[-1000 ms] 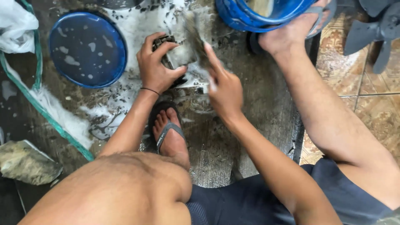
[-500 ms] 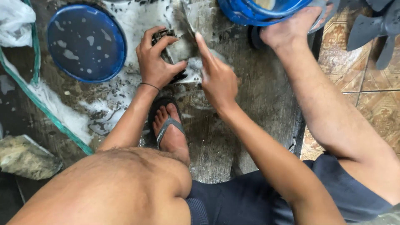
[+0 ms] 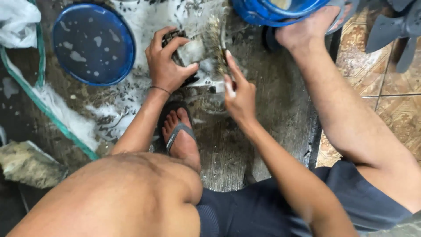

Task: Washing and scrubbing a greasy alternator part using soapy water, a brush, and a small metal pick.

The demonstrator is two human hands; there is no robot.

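Observation:
My left hand (image 3: 169,61) grips a small grimy metal part (image 3: 189,51) and presses it onto the wet, soapy concrete floor (image 3: 272,109). My right hand (image 3: 239,94) is shut on the handle of a worn bristle brush (image 3: 216,37). The bristles lie against the right side of the part. Foam and dark flecks cover the floor around both hands. My left foot in a grey flip-flop (image 3: 179,136) rests just below them.
A round blue lid (image 3: 93,44) lies at the upper left beside a green hose (image 3: 48,109) and a white bag (image 3: 17,24). A blue bucket (image 3: 272,11) stands at the top, my right foot (image 3: 307,33) against it. A dark fan blade (image 3: 394,30) lies on brown tiles to the right.
My right hand has slid the brush slightly back and forth along the part and now sits a little closer to me. My left hand keeps its grip on the part.

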